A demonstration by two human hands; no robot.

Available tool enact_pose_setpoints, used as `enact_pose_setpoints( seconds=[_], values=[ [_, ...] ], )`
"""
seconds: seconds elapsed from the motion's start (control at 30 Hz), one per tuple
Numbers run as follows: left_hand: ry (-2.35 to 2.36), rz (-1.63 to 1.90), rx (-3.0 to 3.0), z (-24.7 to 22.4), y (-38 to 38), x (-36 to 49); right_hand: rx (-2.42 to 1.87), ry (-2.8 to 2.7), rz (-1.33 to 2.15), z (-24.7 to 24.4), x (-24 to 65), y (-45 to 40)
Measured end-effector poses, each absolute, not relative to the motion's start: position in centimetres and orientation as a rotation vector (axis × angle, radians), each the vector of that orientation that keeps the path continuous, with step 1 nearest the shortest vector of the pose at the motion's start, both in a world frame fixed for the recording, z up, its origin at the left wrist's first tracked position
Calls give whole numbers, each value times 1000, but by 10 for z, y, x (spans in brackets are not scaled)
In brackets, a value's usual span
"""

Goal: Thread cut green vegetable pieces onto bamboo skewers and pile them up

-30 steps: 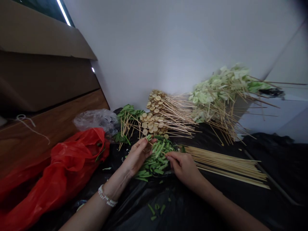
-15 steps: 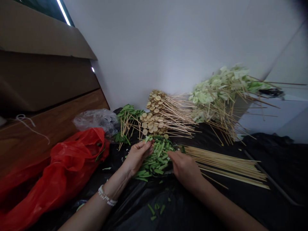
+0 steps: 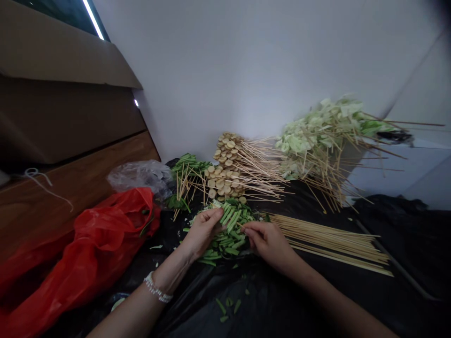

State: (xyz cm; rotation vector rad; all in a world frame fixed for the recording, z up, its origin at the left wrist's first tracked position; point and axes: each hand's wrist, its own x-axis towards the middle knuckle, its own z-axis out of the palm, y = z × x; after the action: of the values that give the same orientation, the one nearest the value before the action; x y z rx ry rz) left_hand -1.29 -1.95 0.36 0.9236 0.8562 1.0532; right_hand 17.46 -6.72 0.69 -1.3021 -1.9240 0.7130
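Observation:
My right hand point(image 3: 266, 239) is closed in a pinch on a thin wooden skewer, whose end shows just past the fingertips. A short row of cut green vegetable pieces point(image 3: 230, 218) lies side by side between my hands, seemingly on that skewer. My left hand point(image 3: 204, 229) has thumb and forefinger pressed together at the left end of this row; what they pinch is mostly hidden. Beneath both hands spreads a pile of loose cut green vegetable pieces point(image 3: 227, 246). Bare bamboo skewers point(image 3: 334, 239) lie in a bundle beside my right hand.
Skewered round pale slices point(image 3: 225, 180) are stacked behind the pile, with skewered greens point(image 3: 190, 164) to their left. Skewered cabbage leaves point(image 3: 317, 126) are heaped at the back right. A red plastic bag point(image 3: 102, 234) and a clear bag point(image 3: 141, 176) lie left. Black plastic point(image 3: 197, 305) covers the surface.
My left thumb and forefinger have shifted slightly, and the row of green pieces shows more plainly between my hands. My right fingers have moved a little left with the skewer.

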Motion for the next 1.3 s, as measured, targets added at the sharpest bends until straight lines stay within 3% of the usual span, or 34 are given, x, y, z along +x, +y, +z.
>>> enact_pose_setpoints(
  seconds=[0.33, 0.47, 0.8, 1.07, 1.3],
  values=[
    [943, 1081, 1030, 0, -15, -14, -1410, -2186, -201, -8, 178, -71],
    [927, 1050, 1125, 4, -8, -24, -1354, -2024, -103, -8, 192, -61],
    [1219, 802, 2197, 0, 2, -48, -1348, -1846, 82, -10, 201, -49],
    [1234, 769, 2267, -10, 3, -46, -1338, -1892, 100, -11, 197, -51],
    [1231, 1215, 1877, 4, 0, -42, -1325, -1871, 123, -11, 196, -51]
  ],
)
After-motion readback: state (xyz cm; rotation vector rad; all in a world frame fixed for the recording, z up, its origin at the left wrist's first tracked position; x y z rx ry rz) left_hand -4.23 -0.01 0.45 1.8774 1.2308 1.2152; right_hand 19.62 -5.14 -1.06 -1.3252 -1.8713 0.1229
